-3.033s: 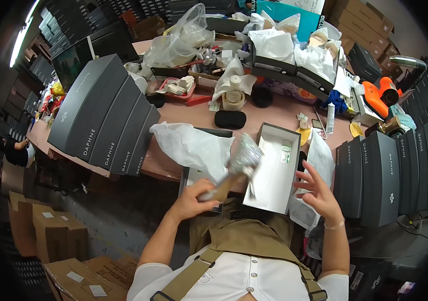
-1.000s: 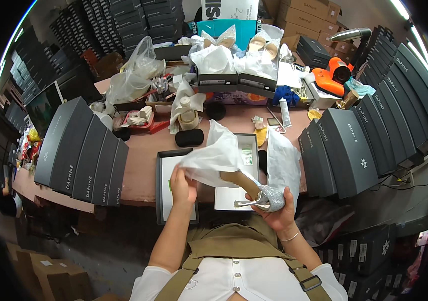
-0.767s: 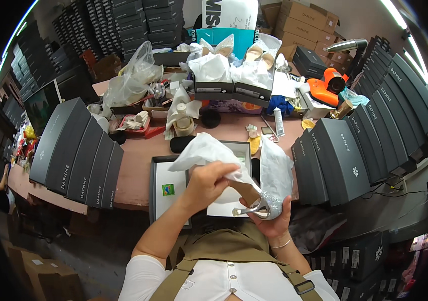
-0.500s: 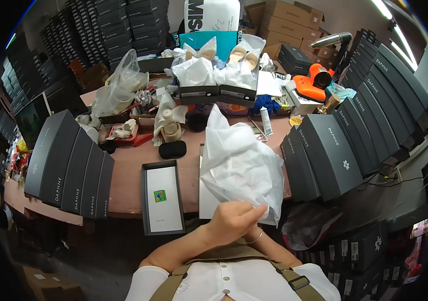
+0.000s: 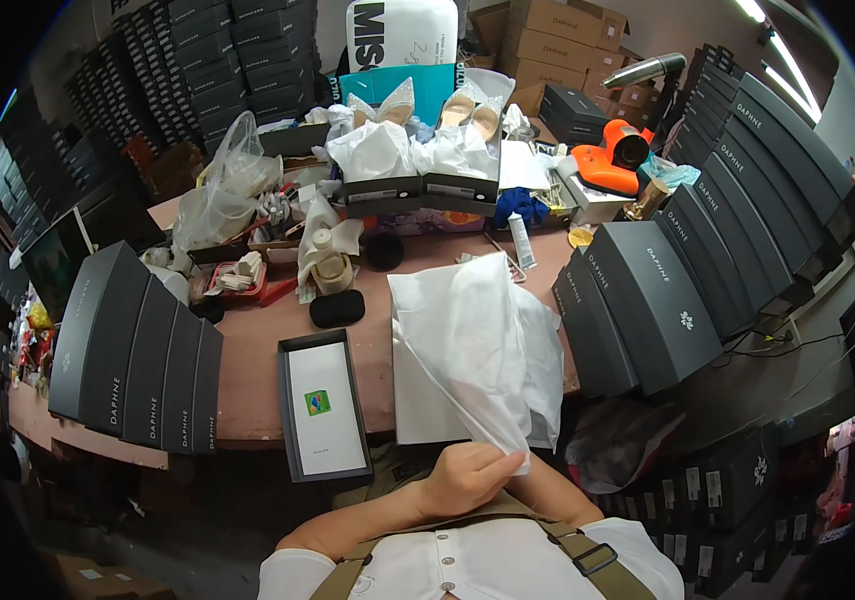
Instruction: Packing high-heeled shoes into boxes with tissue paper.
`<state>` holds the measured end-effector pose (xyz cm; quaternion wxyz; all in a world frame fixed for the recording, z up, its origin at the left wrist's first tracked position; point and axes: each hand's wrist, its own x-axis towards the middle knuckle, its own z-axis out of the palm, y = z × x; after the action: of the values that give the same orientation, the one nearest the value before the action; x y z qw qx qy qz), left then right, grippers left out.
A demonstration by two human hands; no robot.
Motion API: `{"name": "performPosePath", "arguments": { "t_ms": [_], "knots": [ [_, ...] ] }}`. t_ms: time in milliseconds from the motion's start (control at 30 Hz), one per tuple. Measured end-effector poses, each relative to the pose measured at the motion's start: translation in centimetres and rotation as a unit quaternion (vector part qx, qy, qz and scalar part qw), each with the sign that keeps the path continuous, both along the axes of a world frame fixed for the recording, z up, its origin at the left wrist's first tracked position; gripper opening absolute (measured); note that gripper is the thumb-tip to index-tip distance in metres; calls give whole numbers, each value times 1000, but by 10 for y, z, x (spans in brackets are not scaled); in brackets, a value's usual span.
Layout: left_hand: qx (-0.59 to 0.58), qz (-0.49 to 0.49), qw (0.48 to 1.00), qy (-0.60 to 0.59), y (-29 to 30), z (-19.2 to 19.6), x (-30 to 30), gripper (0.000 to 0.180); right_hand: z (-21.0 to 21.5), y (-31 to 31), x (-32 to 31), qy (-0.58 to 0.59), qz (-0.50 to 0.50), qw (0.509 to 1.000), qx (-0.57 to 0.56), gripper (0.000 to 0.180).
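Note:
My left hand (image 5: 469, 476) is closed in a pinch on the lower edge of a large sheet of white tissue paper (image 5: 462, 340), close to my body. The sheet is creased and spreads up over a flat white surface (image 5: 422, 415) at the table's front edge. My right forearm (image 5: 555, 492) reaches up under the paper; the right hand itself is hidden behind the sheet and the left hand. Left of the paper lies an open dark grey shallow box (image 5: 355, 420) with a white inside and a small green sticker (image 5: 318, 402).
Dark grey shoe boxes stand in rows at left (image 5: 137, 350) and right (image 5: 647, 310). At the back, open boxes hold white shoes (image 5: 387, 105) and crumpled tissue. A black oval case (image 5: 337, 309), a white tube (image 5: 521, 241) and an orange device (image 5: 607, 170) are on the table.
My left hand has drawn the tissue paper's edge down toward my body. The raised sheet has dropped flatter, baring more of the white surface at its left. The view has shifted slightly.

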<state>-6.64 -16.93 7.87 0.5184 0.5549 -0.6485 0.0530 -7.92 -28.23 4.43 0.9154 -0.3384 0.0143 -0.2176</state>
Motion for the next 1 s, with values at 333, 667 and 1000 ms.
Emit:
{"name": "performPosePath", "arguments": {
  "t_ms": [333,667,1000],
  "knots": [
    [-53,-52,656,751,53,-29,59,80,-31,29,18,24,-17,778,-627,52],
    [-156,447,774,421,92,-19,91,54,4,11,-18,135,70,893,-423,76],
    [185,125,975,-5,33,-58,48,83,-8,-15,-67,242,57,953,-174,49]
  ]
}}
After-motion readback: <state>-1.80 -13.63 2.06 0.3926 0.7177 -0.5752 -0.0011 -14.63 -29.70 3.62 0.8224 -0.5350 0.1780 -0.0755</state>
